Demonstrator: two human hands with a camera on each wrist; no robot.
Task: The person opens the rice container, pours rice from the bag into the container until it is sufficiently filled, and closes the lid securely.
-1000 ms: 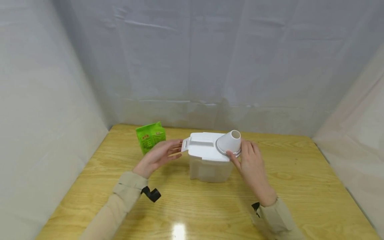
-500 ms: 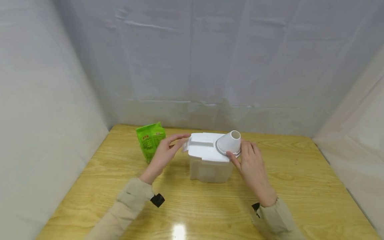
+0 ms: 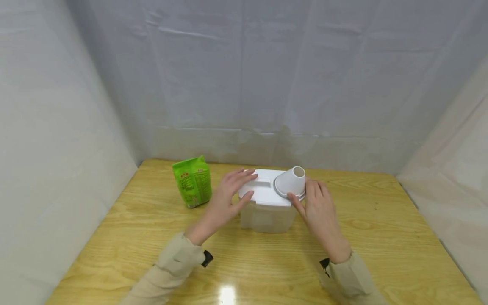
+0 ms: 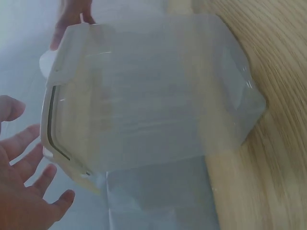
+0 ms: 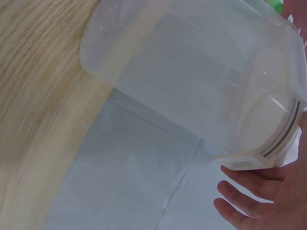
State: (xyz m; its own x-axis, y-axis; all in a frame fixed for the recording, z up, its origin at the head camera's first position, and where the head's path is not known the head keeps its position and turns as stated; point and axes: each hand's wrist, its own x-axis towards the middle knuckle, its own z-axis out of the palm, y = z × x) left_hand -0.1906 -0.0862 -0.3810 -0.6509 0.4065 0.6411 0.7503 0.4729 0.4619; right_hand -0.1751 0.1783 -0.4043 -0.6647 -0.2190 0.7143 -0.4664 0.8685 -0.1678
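Observation:
A translucent plastic storage container (image 3: 268,218) with a white lid (image 3: 266,195) stands upright on the table. A white cone-shaped cap (image 3: 291,181) sits at the lid's right end. My left hand (image 3: 227,195) is over the lid's left end, its fingers spread. In the left wrist view, a flap-like latch (image 4: 76,176) angles out from the lid near those fingertips. My right hand (image 3: 320,209) rests around the right end, thumb by the cone's base and fingers on the far side. In the right wrist view its fingers extend fairly straight beside the right latch (image 5: 247,162).
A green printed bag (image 3: 193,184) stands on the wooden table (image 3: 259,262), left of the container. Pale sheets hang behind and at both sides, with the back sheet (image 3: 244,84) rising beyond the table's far edge.
My left hand has moved right from beside the left latch to over the lid, leaving the green bag in full view. The latch was sticking out earlier. My right hand has hardly moved.

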